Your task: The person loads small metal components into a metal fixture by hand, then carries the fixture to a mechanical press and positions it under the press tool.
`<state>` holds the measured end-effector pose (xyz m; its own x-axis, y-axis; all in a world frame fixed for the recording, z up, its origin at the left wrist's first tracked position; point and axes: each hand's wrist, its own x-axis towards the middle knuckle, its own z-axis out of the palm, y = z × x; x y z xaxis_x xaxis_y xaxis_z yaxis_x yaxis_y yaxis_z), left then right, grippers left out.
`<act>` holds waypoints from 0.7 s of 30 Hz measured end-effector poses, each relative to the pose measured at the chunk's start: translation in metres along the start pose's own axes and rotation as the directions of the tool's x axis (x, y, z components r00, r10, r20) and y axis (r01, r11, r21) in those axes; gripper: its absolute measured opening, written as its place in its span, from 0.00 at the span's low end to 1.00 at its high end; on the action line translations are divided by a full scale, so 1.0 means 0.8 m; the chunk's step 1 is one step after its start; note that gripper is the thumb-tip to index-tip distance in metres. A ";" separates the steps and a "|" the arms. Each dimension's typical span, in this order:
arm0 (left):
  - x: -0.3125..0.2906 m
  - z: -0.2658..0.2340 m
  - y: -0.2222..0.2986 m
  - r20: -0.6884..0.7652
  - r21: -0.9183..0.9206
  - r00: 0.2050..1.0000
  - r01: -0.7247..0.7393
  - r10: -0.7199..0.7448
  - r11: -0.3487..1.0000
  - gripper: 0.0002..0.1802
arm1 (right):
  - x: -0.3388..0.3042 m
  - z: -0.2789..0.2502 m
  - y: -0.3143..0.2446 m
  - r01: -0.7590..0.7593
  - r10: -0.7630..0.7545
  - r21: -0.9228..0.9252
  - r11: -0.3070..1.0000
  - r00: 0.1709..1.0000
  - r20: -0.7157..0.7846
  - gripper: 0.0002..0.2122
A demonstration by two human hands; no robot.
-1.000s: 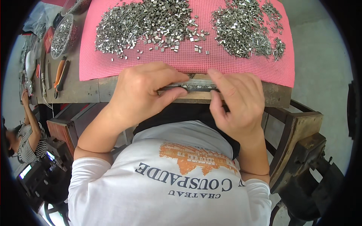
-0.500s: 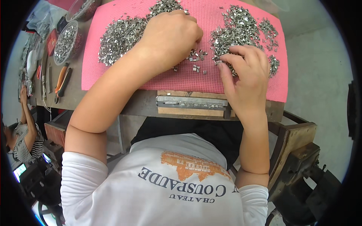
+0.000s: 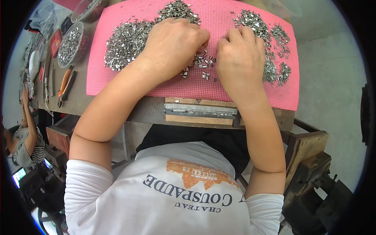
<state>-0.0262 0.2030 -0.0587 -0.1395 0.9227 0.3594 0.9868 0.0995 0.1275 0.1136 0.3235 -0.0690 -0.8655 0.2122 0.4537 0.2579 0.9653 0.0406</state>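
Observation:
My left hand (image 3: 174,49) is bent over the pink mesh mat (image 3: 156,87), its fingers curled together beside the small silvery metal pieces. Whatever its fingertips pinch is hidden. Just to its right, my right hand (image 3: 241,58) has its fingers drawn in and back upward; its fingertips are also out of sight. A large heap of small metal pieces (image 3: 125,45) lies left of my left hand, and another heap (image 3: 178,11) lies beyond it. Several loose pieces (image 3: 205,60) are scattered between the hands. Right of and beyond my right hand is a further heap (image 3: 254,21).
Left of the mat are clear tubs of metal pieces (image 3: 71,45) and orange-and-black-handled pliers (image 3: 65,84). A metal bar fixture (image 3: 199,109) sits at the table's front edge. Another person in a striped top (image 3: 29,147) is at far left.
My right hand has moved left and away from me, off the right-hand heap, and its fingers have closed from a spread curl. My left hand stays in nearly the same place.

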 end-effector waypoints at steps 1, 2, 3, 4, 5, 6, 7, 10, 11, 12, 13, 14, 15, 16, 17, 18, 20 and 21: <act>0.001 -0.005 0.002 0.003 -0.085 0.997 0.082 -0.082 0.993 0.02 | 0.000 0.001 -0.002 0.001 -0.001 -0.010 1.000 1.000 -0.016 0.03; 0.000 -0.011 0.004 0.012 -0.170 0.986 0.164 -0.164 0.972 0.03 | -0.001 0.002 -0.004 0.002 -0.003 -0.021 1.000 0.999 -0.032 0.02; -0.001 -0.013 0.004 0.011 -0.171 0.986 0.164 -0.165 0.971 0.03 | -0.002 0.005 -0.003 0.003 -0.004 -0.021 1.000 1.000 -0.031 0.02; -0.005 -0.015 0.002 -0.016 -0.319 0.985 0.157 -0.171 0.935 0.03 | -0.003 0.008 -0.001 -0.008 0.008 0.005 1.000 0.999 -0.053 0.01; -0.008 -0.019 0.001 -0.042 -0.460 0.983 0.141 -0.181 0.877 0.04 | -0.004 0.009 0.002 -0.019 0.022 0.031 0.999 0.997 -0.074 0.01; -0.014 -0.027 0.005 -0.007 -0.491 0.983 0.156 -0.182 0.857 0.04 | -0.004 0.009 0.006 -0.017 0.019 0.032 0.999 0.997 -0.075 0.01; -0.021 -0.030 0.007 -0.008 -0.490 0.983 0.156 -0.183 0.857 0.04 | -0.005 0.008 0.012 -0.014 0.023 0.099 0.995 0.996 -0.091 0.01; -0.044 -0.030 0.013 0.066 -0.562 0.995 0.095 -0.070 0.822 0.08 | -0.009 -0.008 0.019 -0.046 0.078 0.276 0.960 0.991 -0.106 0.02; -0.049 -0.028 0.017 0.067 -0.564 0.995 0.095 -0.070 0.820 0.08 | -0.013 -0.018 0.019 -0.082 0.130 0.382 0.921 0.986 -0.101 0.02; -0.057 -0.027 0.022 0.097 -0.598 0.987 0.162 -0.130 0.785 0.09 | -0.017 -0.026 0.018 -0.127 0.182 0.475 0.871 0.981 -0.071 0.04; -0.062 -0.024 0.025 0.130 -0.633 0.975 0.223 -0.182 0.742 0.09 | -0.024 -0.035 0.016 -0.128 0.181 0.476 0.870 0.981 -0.066 0.04; -0.065 -0.017 0.025 0.071 -0.613 0.982 0.179 -0.172 0.770 0.10 | -0.032 -0.043 0.013 -0.180 0.234 0.576 0.797 0.972 -0.021 0.05; -0.064 -0.014 0.026 0.073 -0.616 0.983 0.179 -0.171 0.767 0.10 | -0.040 -0.049 0.013 -0.233 0.285 0.662 0.712 0.958 0.030 0.06; -0.063 -0.012 0.028 0.064 -0.512 0.984 0.176 -0.167 0.841 0.11 | -0.051 -0.050 0.015 -0.194 0.265 0.679 0.708 0.964 -0.001 0.09; -0.063 -0.010 0.029 0.056 -0.398 0.985 0.172 -0.164 0.901 0.12 | -0.058 -0.052 0.012 -0.197 0.265 0.678 0.708 0.964 0.003 0.09; -0.062 -0.007 0.031 0.061 -0.402 0.984 0.177 -0.166 0.898 0.12 | -0.066 -0.056 0.009 -0.210 0.277 0.718 0.664 0.960 0.024 0.09; -0.060 -0.002 0.033 0.041 -0.375 0.987 0.159 -0.155 0.914 0.13 | -0.081 -0.068 0.002 -0.229 0.269 0.762 0.606 0.960 0.075 0.10; -0.060 -0.002 0.034 0.046 -0.377 0.987 0.161 -0.155 0.912 0.13 | -0.087 -0.070 -0.002 -0.234 0.271 0.762 0.604 0.959 0.080 0.10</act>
<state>0.0069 0.1607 -0.0715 -0.2867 0.9122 0.2928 0.8470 0.0985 0.5224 0.1972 0.2990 -0.0508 -0.7947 0.4770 0.3754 0.0308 0.6493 -0.7599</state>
